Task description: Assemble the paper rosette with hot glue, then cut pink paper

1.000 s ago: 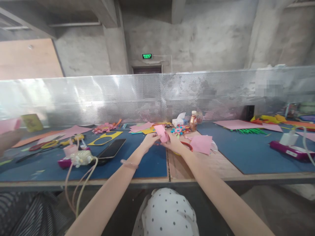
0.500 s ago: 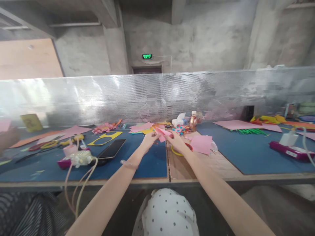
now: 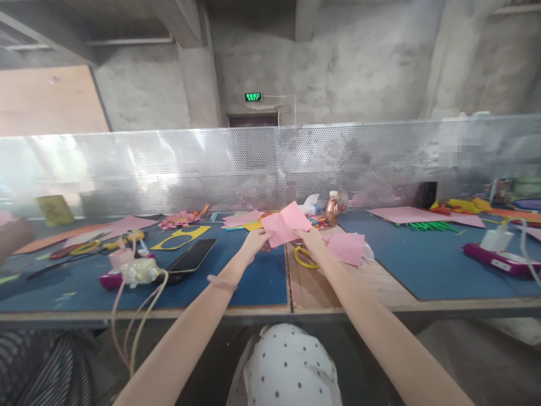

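Note:
Above the table I hold a pink sheet of paper (image 3: pixel 285 223) that lies opened out, with a crease down its middle. My left hand (image 3: pixel 256 242) pinches its left edge. My right hand (image 3: pixel 309 239) is closed on its right edge. Just below my right hand lies a yellow ring-shaped handle (image 3: pixel 305 258), partly covered by my wrist. Another pink paper square (image 3: pixel 346 248) rests on the table right of my right forearm. Behind the held sheet are more pink and yellow papers (image 3: pixel 249 219).
A black phone (image 3: pixel 193 256), a yellow sheet with a round hole (image 3: pixel 198 232) and a power strip with plugs and cables (image 3: pixel 137 270) lie to my left. A bottle (image 3: pixel 332 207) stands behind. Far left, another person's hand (image 3: pixel 17 234) shows blurred.
The pink paper was folded between my hands half a second ago. Now it is spread open, facing me, with both hands gripping its edges.

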Demonstrator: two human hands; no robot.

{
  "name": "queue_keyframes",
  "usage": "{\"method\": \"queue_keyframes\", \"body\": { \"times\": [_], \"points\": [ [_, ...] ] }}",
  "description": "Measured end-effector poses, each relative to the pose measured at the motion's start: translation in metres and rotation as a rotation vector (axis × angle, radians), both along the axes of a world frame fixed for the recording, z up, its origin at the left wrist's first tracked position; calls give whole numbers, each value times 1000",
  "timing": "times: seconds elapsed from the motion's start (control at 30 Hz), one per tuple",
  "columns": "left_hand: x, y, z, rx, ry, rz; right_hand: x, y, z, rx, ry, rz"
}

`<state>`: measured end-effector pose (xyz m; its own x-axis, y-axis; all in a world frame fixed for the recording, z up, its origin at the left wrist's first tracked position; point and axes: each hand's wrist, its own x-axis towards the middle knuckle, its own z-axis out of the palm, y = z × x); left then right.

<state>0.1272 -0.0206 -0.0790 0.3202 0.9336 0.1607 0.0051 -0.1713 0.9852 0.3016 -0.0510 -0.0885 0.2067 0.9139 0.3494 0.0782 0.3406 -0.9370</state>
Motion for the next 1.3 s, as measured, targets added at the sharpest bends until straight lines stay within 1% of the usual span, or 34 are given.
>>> {"method": "queue_keyframes", "body": {
  "times": [0.17,0.37,0.57,0.73,0.87,0.93,1.03,1.17,1.23,1.3],
  "points": [
    [-1,4,-3,-40,-41,28,-3,-3,3,6,115,41],
    [-3,9,-5,-68,-88,87,-6,-5,3,55,158,119],
    [0,7,-3,-50,-152,75,-8,-9,3,74,102,127],
    [1,12,-8,-28,-156,101,-11,-13,7,64,-61,88],
    [-1,15,-9,-1,-174,170,-11,-15,11,4,-288,-19],
    [-2,16,-8,-5,-201,219,-10,-16,12,-35,-436,-121],
    [-4,18,-7,-39,-251,295,-11,-21,9,-107,-693,-318],
    [-7,21,-8,-93,-298,357,-15,-26,2,-239,-1002,-537],
    [-8,23,-9,-112,-314,369,-16,-26,2,-327,-1108,-599],
    [-9,23,-10,-127,-323,370,-13,-24,4,-426,-1181,-623]
  ]
}}
